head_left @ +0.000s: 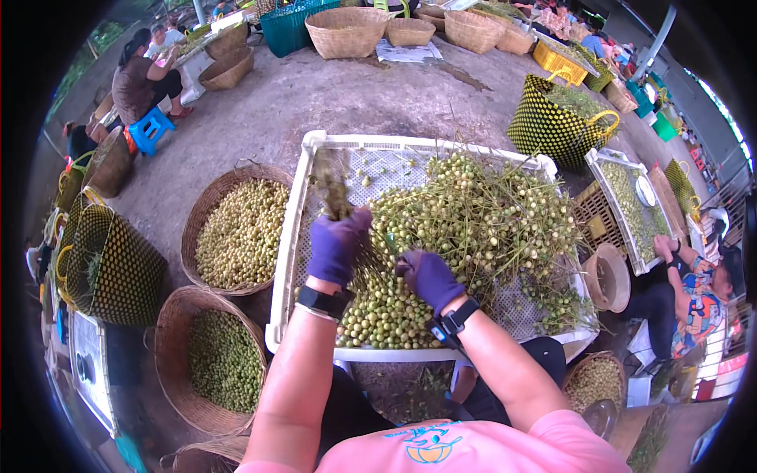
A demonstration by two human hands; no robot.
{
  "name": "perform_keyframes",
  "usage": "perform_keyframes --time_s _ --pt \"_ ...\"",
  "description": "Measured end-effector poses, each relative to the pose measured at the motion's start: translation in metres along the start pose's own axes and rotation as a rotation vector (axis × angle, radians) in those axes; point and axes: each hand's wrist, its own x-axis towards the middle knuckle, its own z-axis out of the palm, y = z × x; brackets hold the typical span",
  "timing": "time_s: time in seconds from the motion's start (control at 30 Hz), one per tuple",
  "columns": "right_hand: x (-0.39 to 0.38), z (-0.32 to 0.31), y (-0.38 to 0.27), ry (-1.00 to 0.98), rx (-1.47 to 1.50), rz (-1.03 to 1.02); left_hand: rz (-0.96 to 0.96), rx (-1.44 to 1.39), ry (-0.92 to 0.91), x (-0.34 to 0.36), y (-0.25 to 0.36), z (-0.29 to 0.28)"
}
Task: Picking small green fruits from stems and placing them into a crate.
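The left hand (341,246) clenches a bundle of stems (332,180) jutting ahead of it, the right hand (430,277) curls nearby (whether pinching anything, I cannot tell), and a hard tug could fling green fruit (386,317), heaped beneath both, over the tray rim (286,268).

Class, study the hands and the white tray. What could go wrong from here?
The loose green fruit heaped by the white tray's near rim could roll over it. The blurred bunch of stems in the left hand might knock fruit out. Tangled stalks nearby might catch the black band behind the right hand.
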Motion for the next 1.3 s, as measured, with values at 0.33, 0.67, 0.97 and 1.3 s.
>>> perform_keyframes --time_s 0.33,0.67,0.97,1.3 --pt "0.053 -0.008 0.058 0.804 0.114 0.149 -0.04 -0.199 -0.091 0.017 0.006 -0.032" --pt "0.03 -0.005 -0.023 0.364 0.475 0.076 -0.097 -0.002 -0.32 -0.002 -0.001 -0.002" --pt "0.015 0.019 -0.008 0.338 0.287 -0.288 0.078 0.197 -0.363 -0.007 -0.009 0.003" --pt "0.0 0.008 -0.024 0.398 -0.079 -0.227 -0.097 -0.009 -0.112 -0.005 0.002 -0.004"
